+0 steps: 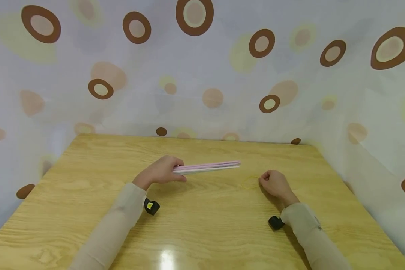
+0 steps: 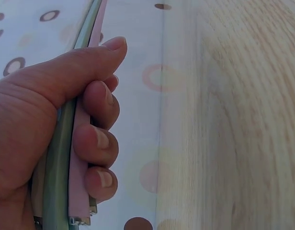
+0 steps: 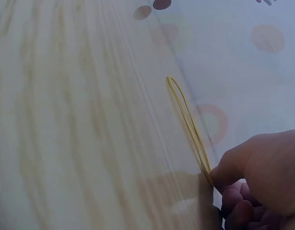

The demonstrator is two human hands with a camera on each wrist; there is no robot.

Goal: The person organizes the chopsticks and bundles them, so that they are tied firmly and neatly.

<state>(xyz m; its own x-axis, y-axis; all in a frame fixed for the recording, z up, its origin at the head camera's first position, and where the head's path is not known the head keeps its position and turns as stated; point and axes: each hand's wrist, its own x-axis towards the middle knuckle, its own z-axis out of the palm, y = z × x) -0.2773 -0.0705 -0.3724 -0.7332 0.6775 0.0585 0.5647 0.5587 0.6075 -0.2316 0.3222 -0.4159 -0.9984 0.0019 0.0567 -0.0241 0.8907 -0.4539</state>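
My left hand (image 1: 162,170) grips a bundle of slim, pastel sticks (image 1: 209,167) by one end, above the table. The free end points right, slightly upward. In the left wrist view, pink and green sticks (image 2: 79,187) show flat sides, and small metallic bits appear at the lower ends; their exact kind is unclear. Fingers curl round them from one side, with the thumb along the other. To the right, my right hand (image 1: 274,183) pinches a thin yellow rubber band (image 3: 201,155) between thumb and fingers. The band's loop extends left from the fingertips, apart from the sticks.
A light wood-grain table (image 1: 202,221) lies beneath both hands. White sheeting (image 1: 202,67) with brown, peach and yellow round shapes rises behind it and along the sides. Black wrist cameras (image 1: 151,206) sit at both cuffs.
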